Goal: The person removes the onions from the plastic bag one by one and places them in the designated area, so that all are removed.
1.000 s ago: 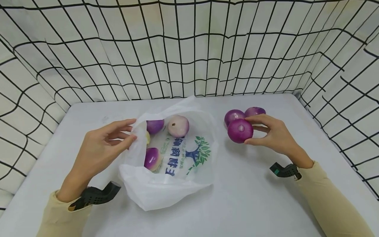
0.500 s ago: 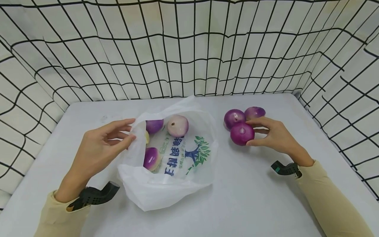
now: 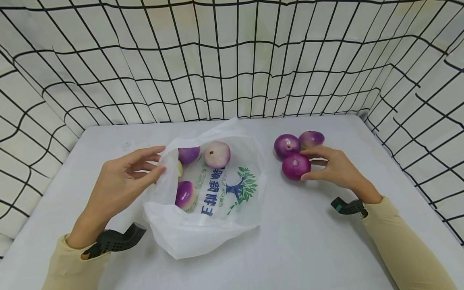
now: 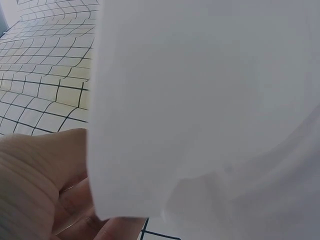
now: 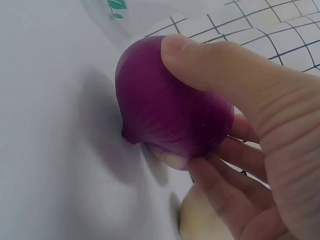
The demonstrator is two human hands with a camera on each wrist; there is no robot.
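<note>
My right hand (image 3: 331,167) grips a deep purple onion (image 3: 296,166) between thumb and fingers, low over the table beside two other onions. In the right wrist view that onion (image 5: 165,95) shows its pointed tip, with the thumb across its side. One purple onion (image 3: 286,146) lies right behind it and a paler one (image 3: 311,139) a little farther right. On the left, my left hand (image 3: 125,177) pinches the side edge of a white plastic bag (image 3: 206,235). The bag's mouth stands open, showing a pale onion (image 3: 217,154) and purple ones inside. Its white film (image 4: 200,90) fills most of the left wrist view, hiding the fingertips.
A white table (image 3: 301,245) lies under everything. Black wire mesh (image 3: 237,60) backed with white surrounds its back and sides. Blue lettering and a green tree print (image 3: 242,187) mark the bag's inner face. Each wrist wears a black camera mount (image 3: 117,237).
My right hand has lowered the purple onion slightly toward the table and toward me, after a small shift to the right. The left hand and the bag have hardly moved.
</note>
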